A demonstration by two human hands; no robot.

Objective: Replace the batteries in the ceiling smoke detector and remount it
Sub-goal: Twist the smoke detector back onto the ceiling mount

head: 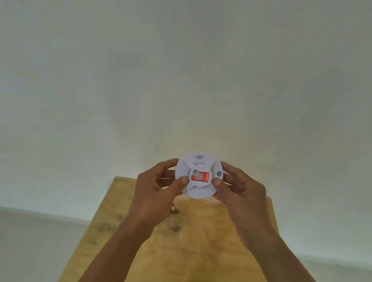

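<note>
A round white smoke detector point(200, 164) with an orange-red label at its centre and a small grey button on its right side is held up in front of the pale ceiling point(186, 63). My left hand point(158, 187) grips its left rim, thumb on the face. Its right rim is gripped by my right hand point(238, 193), thumb near the label. Whether the detector touches the ceiling or the wooden panel I cannot tell.
A light plywood panel point(183, 252) with dark stains and a small screw or hook runs from below the detector toward me. The wall meets the ceiling along a line at lower left and lower right.
</note>
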